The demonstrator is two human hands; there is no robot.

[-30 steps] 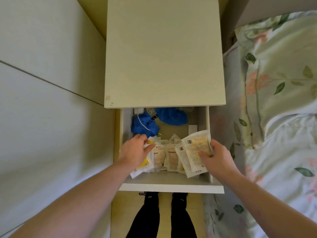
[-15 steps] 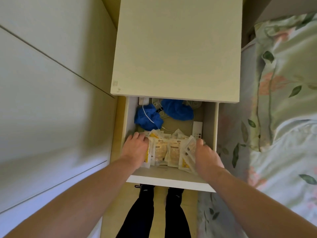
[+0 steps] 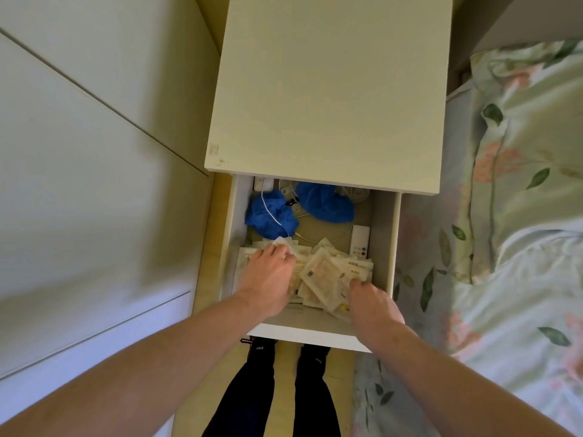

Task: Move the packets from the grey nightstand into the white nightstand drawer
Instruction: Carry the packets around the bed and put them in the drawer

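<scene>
Head view puts your left hand (image 3: 272,280) flat, fingers spread, on the left part of the packets (image 3: 321,275) in the front of the open white nightstand drawer (image 3: 389,247). Their heap runs side to side across the drawer, between your hands. Your right hand (image 3: 373,302) rests curled at the heap's right edge; you cannot tell whether it grips one.

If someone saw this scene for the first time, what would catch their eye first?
Probably the two bare hands, left hand and right hand, pressing on a heap of pale packets at the front of the open white drawer. Behind them, crumpled blue fabric stands out.
</scene>
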